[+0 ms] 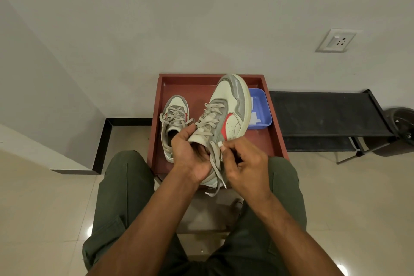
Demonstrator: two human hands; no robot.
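A white and grey sneaker (230,107) with a red side mark is held up over the red-brown tray (275,136), toe pointing away from me. My left hand (190,154) grips it at the collar, thumb on the tongue. My right hand (244,163) pinches a small white wad (220,144) against the shoe's side near the top eyelets. Loose laces (216,170) hang down between my hands. The matching second sneaker (173,119) lies flat in the tray on the left.
A blue plastic tub (261,107) sits at the tray's right side, partly behind the raised shoe. A low black rack (324,114) stands to the right against the wall, a dark round object (403,125) beyond it. My knees in green trousers flank the tray.
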